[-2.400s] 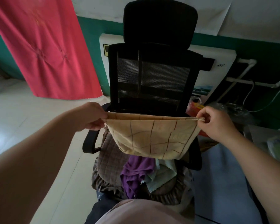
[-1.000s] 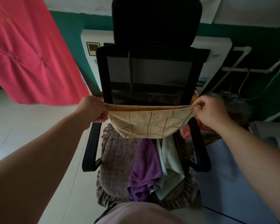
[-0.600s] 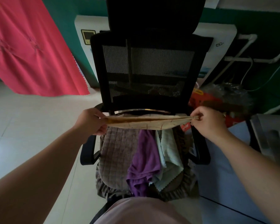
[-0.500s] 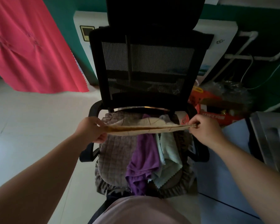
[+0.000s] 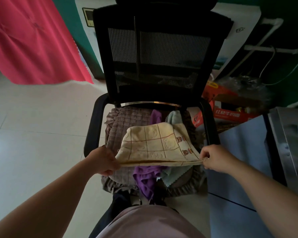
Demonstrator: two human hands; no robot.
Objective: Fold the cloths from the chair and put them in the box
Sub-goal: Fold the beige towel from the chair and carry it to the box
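A cream cloth with a brown grid and small bear prints is stretched over the seat of a black mesh office chair. My left hand grips its near left corner and my right hand pinches its near right corner. The far part of the cloth lies on the seat pile. Under it lie a purple cloth and a pale green cloth, on a quilted grey-brown seat cover. A red-and-white cardboard box stands open on the floor right of the chair.
A red curtain hangs at the left over pale floor tiles. A blue surface and a metal unit stand close on the right. A white appliance and pipes are behind the chair.
Both hands have come down and towards me with the cream cloth. It hung below them before; now its far part lies over the seat, top face showing.
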